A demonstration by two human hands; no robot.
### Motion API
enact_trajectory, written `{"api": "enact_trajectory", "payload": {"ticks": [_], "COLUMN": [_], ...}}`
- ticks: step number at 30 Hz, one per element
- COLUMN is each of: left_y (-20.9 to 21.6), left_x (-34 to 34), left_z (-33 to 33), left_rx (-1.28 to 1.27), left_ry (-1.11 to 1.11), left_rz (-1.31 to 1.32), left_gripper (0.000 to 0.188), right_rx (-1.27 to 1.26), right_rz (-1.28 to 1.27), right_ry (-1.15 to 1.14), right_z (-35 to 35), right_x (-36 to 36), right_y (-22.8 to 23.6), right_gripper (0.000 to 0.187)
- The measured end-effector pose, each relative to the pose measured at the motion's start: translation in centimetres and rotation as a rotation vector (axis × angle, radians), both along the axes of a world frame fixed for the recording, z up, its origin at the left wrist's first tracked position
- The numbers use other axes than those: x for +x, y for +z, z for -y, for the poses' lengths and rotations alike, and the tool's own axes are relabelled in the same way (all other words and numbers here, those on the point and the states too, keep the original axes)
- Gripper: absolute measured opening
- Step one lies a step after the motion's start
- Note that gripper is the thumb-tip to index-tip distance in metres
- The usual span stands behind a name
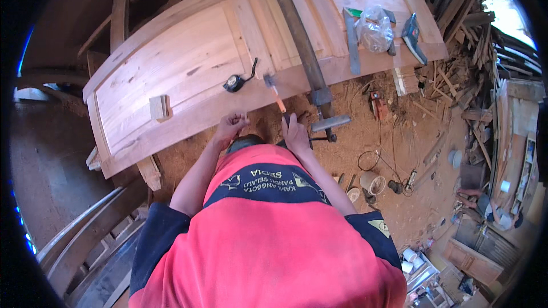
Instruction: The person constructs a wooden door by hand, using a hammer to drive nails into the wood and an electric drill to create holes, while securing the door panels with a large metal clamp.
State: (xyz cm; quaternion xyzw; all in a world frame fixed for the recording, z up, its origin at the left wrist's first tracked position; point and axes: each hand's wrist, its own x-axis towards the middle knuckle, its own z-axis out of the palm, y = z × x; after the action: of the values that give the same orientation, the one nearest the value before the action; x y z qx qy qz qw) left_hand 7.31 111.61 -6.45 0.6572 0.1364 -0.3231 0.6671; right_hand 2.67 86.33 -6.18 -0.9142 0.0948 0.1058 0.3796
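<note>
A wooden panel door [188,68] lies flat in front of me. My right hand [295,136] is closed around the dark grip of a hammer [278,98], which has an orange shaft. The hammer's grey head is over the door's near edge. My left hand [231,126] is just off that edge, fingers curled in a pinch; whatever is in them is too small to make out. A black tape measure [233,84] rests on the door beyond my left hand. Right of the hammer, a long bar clamp [302,40] spans the door, its screw end jutting toward me.
A small wood block [158,107] sits at the door's left. On its right lie a try square [351,43], a clear plastic bag [375,29] and a teal power tool [411,40]. A red tool [378,106], a bucket [373,183] and wood scraps litter the sawdust-covered floor.
</note>
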Motion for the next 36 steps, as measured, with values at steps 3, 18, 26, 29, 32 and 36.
{"api": "enact_trajectory", "payload": {"ticks": [3, 18, 26, 29, 32, 36], "left_y": [0.6, 2.0, 3.0, 1.1, 0.1, -2.6], "left_x": [-1.3, 3.7, 13.6, 16.7, 19.0, 21.2], "left_z": [-0.2, 4.4, 20.0, 26.9, 32.4, 35.1], "left_rx": [0.14, 0.19, 0.206, 0.183, 0.45, 0.421], "left_ry": [0.005, 0.253, -0.047, -0.183, -0.251, -0.249], "left_rz": [-0.063, 0.188, 0.475, 0.774, 0.673, 0.658], "left_gripper": [0.009, 0.018, 0.022, 0.024, 0.025, 0.027], "right_rx": [0.003, 0.187, 0.087, 0.072, 0.165, 0.281], "right_rz": [0.001, 0.363, 0.401, 0.346, 0.261, 0.195], "right_ry": [0.007, -0.182, -0.52, -0.619, -0.728, -0.798], "right_z": [-0.7, 3.5, 16.1, 19.5, 21.7, 22.4], "right_x": [-0.9, -0.2, -1.5, -2.7, -4.4, -4.6], "right_y": [0.9, 7.4, 9.9, 10.0, 7.7, 6.3], "right_gripper": [0.032, 0.031, 0.032, 0.033, 0.032, 0.03]}}
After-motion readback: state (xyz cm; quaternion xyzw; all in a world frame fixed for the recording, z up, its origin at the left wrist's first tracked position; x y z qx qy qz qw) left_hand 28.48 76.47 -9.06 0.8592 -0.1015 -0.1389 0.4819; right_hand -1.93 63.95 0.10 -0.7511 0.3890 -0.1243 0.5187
